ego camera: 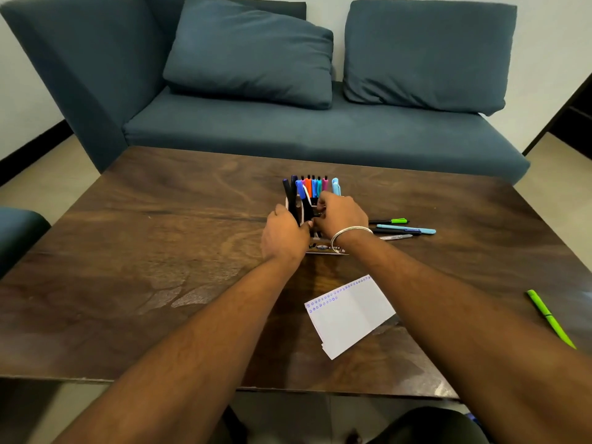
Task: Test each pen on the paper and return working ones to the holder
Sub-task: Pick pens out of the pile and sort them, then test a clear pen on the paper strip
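A pen holder [330, 249] stands mid-table, mostly hidden behind both hands. Several pens [312, 186] stick up from it: black, blue, orange, pink and light blue. My left hand [283, 233] wraps the holder's left side by the black pens. My right hand [341, 216], with a metal bangle on the wrist, has its fingers curled in among the pens at the holder's mouth; which pen it grips is hidden. A white paper [350, 315] with blue scribbles along its top edge lies nearer to me.
Several loose pens [405, 229] lie right of the holder. A lime green pen [549, 318] lies near the table's right edge. A blue sofa [288, 129] with two cushions stands behind the brown wooden table [160, 251].
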